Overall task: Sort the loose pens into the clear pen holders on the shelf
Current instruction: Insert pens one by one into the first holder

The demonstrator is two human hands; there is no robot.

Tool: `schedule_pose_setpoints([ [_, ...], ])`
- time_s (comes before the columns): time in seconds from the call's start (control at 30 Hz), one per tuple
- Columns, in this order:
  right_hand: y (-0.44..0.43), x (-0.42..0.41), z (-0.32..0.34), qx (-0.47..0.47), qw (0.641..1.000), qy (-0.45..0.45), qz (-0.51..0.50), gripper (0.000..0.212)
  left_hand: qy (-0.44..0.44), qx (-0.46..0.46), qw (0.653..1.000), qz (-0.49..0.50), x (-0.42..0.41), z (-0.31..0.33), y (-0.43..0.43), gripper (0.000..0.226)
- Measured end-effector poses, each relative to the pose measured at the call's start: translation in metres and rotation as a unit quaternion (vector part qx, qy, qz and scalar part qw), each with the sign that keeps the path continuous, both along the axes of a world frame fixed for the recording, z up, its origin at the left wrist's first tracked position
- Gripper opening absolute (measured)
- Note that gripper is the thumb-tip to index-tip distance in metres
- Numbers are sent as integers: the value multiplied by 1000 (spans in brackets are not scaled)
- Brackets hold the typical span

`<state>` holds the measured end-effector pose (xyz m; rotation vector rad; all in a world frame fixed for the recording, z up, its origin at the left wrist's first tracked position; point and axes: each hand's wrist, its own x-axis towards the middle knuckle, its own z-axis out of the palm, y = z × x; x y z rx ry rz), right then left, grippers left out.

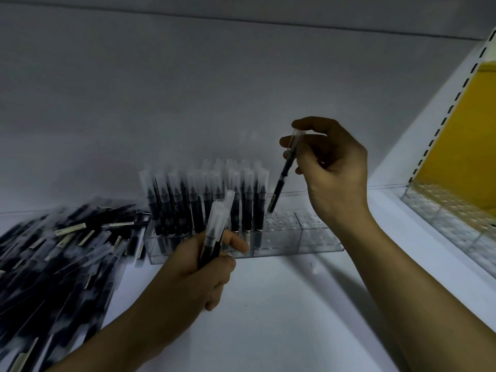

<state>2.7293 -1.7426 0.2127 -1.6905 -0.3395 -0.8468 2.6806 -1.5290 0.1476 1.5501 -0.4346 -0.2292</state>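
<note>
A clear pen holder (308,238) stands on the white shelf, its left part filled with several upright black pens with clear caps (204,194). My right hand (332,167) pinches one black pen (284,173) near its cap, tilted, with its lower tip at an empty hole just right of the standing pens. My left hand (193,275) grips a small bunch of pens (214,232) upright in front of the holder. A big heap of loose black pens (59,259) lies on the shelf at the left.
A second clear holder (451,218) sits on the neighbouring shelf at the right, before a yellow back panel (464,135). A slotted white upright (442,124) divides the two bays. The white shelf surface (281,304) spreads in front of the holder.
</note>
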Motion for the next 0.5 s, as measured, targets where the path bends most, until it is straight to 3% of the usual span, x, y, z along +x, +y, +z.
schedule_pose_setpoints([
  [0.17, 3, 3, -10, -74, 996, 37, 11, 22, -9, -3, 1000, 7, -4, 5, 0, 41],
  [0.27, 6, 3, -13, -120, 991, 53, 10, 22, 22, -19, 1000, 4, -3, 5, -1, 29],
  [0.37, 6, 3, -13, -111, 992, 56, 12, 22, 104, -79, 991, -11, -2, 5, -1, 24],
  [0.5, 6, 2, -11, -105, 992, 65, 19, 22, 112, -88, 990, -11, -3, 8, -3, 23],
])
